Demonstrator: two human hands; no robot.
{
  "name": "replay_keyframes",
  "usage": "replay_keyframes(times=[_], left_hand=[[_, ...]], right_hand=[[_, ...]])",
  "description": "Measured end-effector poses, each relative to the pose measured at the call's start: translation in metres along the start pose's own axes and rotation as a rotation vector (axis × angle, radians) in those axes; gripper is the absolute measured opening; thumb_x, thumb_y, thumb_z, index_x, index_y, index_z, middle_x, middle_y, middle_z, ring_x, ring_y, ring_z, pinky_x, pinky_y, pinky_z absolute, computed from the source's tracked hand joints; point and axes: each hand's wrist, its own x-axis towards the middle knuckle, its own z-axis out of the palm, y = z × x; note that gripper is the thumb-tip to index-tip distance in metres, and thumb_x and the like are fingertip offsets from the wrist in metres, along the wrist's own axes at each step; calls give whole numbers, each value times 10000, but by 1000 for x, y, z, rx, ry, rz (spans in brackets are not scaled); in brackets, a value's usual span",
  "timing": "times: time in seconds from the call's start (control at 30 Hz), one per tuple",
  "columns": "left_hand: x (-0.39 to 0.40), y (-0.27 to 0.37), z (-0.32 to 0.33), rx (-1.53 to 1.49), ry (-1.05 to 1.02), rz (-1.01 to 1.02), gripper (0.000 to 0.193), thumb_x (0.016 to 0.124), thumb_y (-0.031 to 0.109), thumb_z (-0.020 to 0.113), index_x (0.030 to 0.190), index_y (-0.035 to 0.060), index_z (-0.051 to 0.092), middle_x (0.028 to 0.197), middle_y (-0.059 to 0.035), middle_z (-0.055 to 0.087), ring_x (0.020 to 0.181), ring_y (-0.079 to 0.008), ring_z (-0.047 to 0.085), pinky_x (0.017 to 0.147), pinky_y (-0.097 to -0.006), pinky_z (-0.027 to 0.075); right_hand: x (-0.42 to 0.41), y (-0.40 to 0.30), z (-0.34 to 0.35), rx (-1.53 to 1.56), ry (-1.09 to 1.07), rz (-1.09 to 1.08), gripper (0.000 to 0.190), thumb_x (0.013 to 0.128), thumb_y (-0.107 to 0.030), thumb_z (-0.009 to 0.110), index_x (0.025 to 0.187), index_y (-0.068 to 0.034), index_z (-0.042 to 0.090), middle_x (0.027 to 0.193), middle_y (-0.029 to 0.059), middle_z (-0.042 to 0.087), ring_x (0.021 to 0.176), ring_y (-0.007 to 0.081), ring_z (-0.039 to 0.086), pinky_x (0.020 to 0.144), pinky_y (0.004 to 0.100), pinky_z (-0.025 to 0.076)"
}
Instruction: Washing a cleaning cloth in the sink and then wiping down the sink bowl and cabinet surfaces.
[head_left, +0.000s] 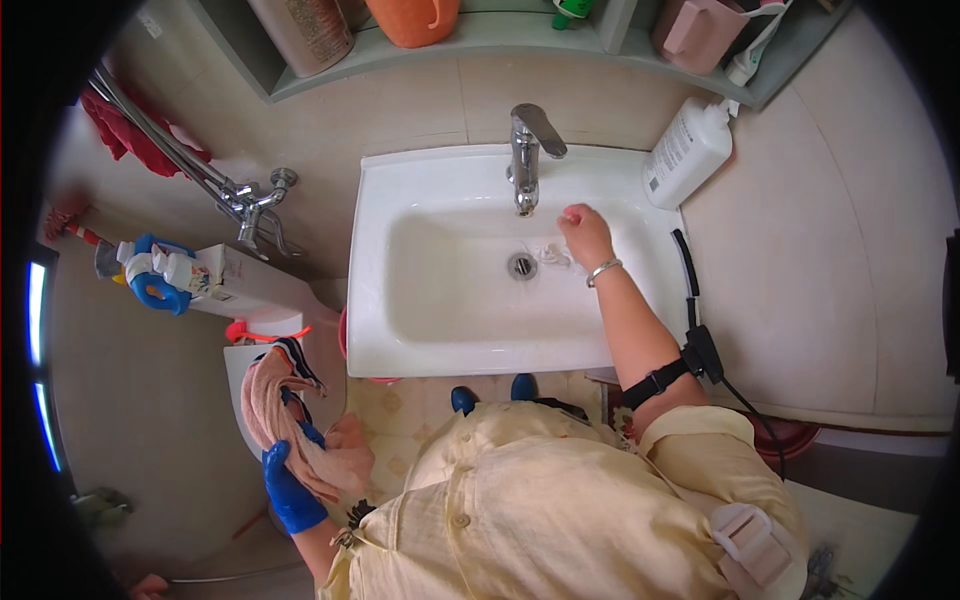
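My left hand wears a blue rubber glove and grips a pink towel with a dark striped edge, which hangs over the white toilet lid. Bare and wearing a silver bangle at the wrist, my right hand is over the white washbasin, just right of the chrome faucet. Its fingers are curled in, and nothing shows between them. Below it, beside the round drain, lies a small white clump; whether it is foam or paper is unclear. No water stream shows under the spout.
A white pump bottle stands at the basin's back right corner. Above the basin runs a shelf with an orange mug and a pink cup. Cleaning bottles sit on the toilet tank, under a shower mixer.
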Motion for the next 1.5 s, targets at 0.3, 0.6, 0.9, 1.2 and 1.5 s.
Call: replay_keyframes(times=[0.3, 0.6, 0.9, 1.2, 1.5], left_hand=[[6, 33, 78, 465, -532, -74, 600, 592, 165, 673, 1111, -50, 462, 887, -166, 575, 739, -265, 582, 688, -346, 477], [18, -6, 179, 1252, -1188, -276, 423, 577, 126, 759, 938, -37, 610, 831, -100, 649, 757, -161, 611, 687, -289, 462], [-67, -132, 256, 1375, -1833, -125, 445, 691, 254, 694, 1020, -21, 575, 854, -104, 639, 783, -115, 554, 734, -283, 432], [-201, -344, 306, 1484, -2021, -137, 370, 791, 217, 601, 1067, -20, 534, 914, -83, 585, 870, -106, 509, 766, -265, 419], [-352, -528, 333, 831, -2114, -246, 470, 770, 188, 621, 1161, -13, 456, 1037, -85, 551, 938, -162, 534, 797, -283, 431]], right_hand=[[-14, -71, -60, 373, 235, -100, 346, 752, -216, 615, 1036, -33, 541, 895, 121, 555, 773, 212, 558, 711, 316, 462], [-216, -58, -19, 193, -36, 83, 345, 791, -311, 565, 1019, -53, 574, 993, 187, 545, 948, 322, 518, 842, 378, 412], [-370, 26, -86, 494, 106, 578, 386, 820, -368, 513, 970, -25, 608, 928, 150, 623, 843, 244, 597, 748, 331, 454], [-505, 163, -178, 488, 452, 847, 400, 865, -376, 462, 1067, -42, 546, 937, 160, 596, 765, 233, 603, 710, 322, 470], [-540, 245, -309, 1152, 1016, 644, 437, 834, -284, 584, 1129, 21, 478, 1010, 97, 570, 867, 196, 574, 762, 320, 472]])
